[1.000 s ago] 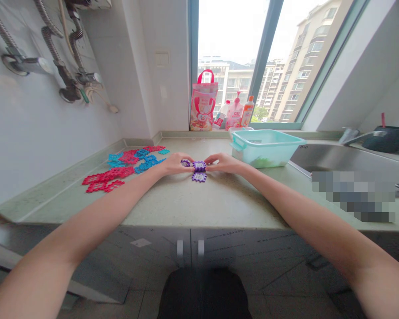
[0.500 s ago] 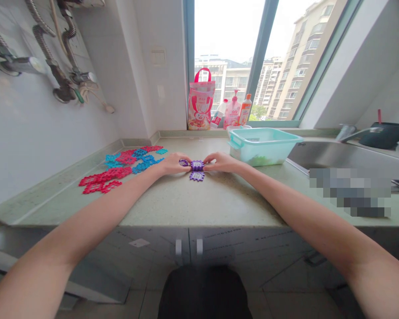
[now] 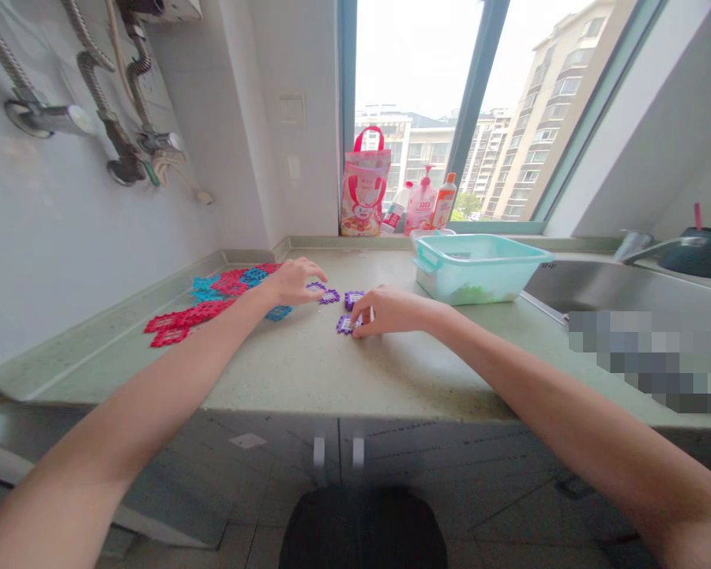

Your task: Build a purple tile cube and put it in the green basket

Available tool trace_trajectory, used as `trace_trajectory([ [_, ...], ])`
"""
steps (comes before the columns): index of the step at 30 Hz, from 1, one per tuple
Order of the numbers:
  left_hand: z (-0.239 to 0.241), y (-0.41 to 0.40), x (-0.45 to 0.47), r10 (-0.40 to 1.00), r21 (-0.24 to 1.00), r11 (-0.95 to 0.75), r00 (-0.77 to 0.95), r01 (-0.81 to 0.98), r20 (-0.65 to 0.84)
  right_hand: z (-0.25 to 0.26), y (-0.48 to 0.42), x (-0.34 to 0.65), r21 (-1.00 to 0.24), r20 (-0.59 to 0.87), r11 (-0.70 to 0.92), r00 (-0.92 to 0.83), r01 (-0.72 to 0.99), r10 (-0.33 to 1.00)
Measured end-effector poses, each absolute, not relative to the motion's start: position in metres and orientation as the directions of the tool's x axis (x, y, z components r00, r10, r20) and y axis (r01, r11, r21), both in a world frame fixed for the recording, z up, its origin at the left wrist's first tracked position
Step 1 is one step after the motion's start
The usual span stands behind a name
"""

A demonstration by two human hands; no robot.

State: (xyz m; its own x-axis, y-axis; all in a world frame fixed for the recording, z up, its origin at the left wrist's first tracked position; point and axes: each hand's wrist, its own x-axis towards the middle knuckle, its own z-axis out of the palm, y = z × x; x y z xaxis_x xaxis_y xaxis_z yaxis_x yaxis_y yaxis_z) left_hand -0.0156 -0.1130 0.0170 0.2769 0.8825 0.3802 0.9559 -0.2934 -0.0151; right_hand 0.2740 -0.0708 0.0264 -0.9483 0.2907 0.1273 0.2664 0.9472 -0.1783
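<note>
My left hand (image 3: 293, 281) hovers over the counter with its fingers bent and apart, beside two purple toothed pieces with openwork centres; the nearer purple piece (image 3: 330, 296) lies flat on the counter. My right hand (image 3: 388, 310) has thumb and fingertips at the right edge of a flat purple interlocking piece (image 3: 344, 324) with a pale centre. Just behind that piece is a thicker purple block (image 3: 354, 299), partly covered by my right fingers. Red interlocking pieces (image 3: 183, 316) and blue ones (image 3: 280, 313) lie left of my left hand, partly behind my forearm.
A turquoise plastic tub (image 3: 479, 273) stands right of my right hand, before a steel sink (image 3: 592, 280) with a tap (image 3: 633, 245). On the windowsill are a pink bag (image 3: 366, 194) and several bottles. A blurred patch hides the counter at the right.
My hands have parted from the purple block. The left moved back and leftward; the right came down to the nearer flat purple piece. The view shifted slightly.
</note>
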Motion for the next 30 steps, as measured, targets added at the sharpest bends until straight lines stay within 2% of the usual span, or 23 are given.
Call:
trace_trajectory([
  [2,0.019,-0.113,-0.013,0.871,-0.029,-0.308,0.294,0.951,0.392,0.028,-0.074,0.274,-0.195,0.124,0.948,-0.952,0.252,0.279],
  [7,0.022,-0.112,-0.021,0.881,-0.057,-0.254,0.256,0.965,0.397,0.028,-0.071,0.275,-0.166,0.117,0.921,-0.920,0.353,0.373],
  [12,0.019,-0.111,-0.027,0.905,-0.028,-0.210,0.205,0.977,0.372,0.019,-0.074,0.269,-0.188,0.141,0.930,-0.928,0.317,0.345],
  [15,0.016,-0.112,-0.022,0.913,0.033,-0.259,0.233,0.965,0.334,0.020,-0.066,0.272,-0.255,0.189,0.918,-0.915,0.304,0.355],
  [19,0.013,-0.111,-0.015,0.926,0.136,-0.305,0.260,0.943,0.273,0.021,-0.040,0.282,-0.400,0.280,0.837,-0.819,0.374,0.500],
  [22,0.013,-0.110,-0.013,0.932,0.192,-0.314,0.263,0.930,0.250,0.017,-0.025,0.283,-0.443,0.289,0.794,-0.773,0.415,0.565],
  [27,0.013,-0.111,-0.014,0.908,0.171,-0.377,0.327,0.910,0.262,0.013,-0.023,0.277,-0.416,0.226,0.799,-0.803,0.433,0.552],
  [30,0.013,-0.109,-0.015,0.882,0.185,-0.390,0.308,0.902,0.356,0.017,-0.026,0.278,-0.397,0.255,0.815,-0.802,0.422,0.540],
])
